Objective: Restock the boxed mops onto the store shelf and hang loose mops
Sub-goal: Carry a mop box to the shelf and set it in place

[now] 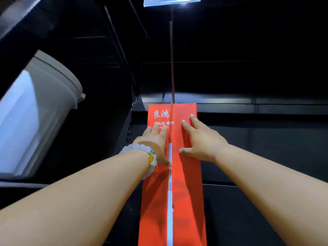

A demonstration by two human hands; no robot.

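Note:
A tall red mop box point(184, 183) with white lettering stands upright against the dark shelf unit, its top edge at a black shelf lip point(248, 107). A white strip runs down its middle seam. My left hand point(156, 141), with a pale bead bracelet on the wrist, presses flat on the box's left half with straight fingers. My right hand point(200, 139) lies flat on the right half, fingers spread and thumb pointing left. Neither hand curls round the box.
A white plastic bucket point(40, 118) sits tilted on the left. A thin rod point(171, 59) runs up from the box top to a clear price-tag holder point(172, 1). The black shelving around is dark.

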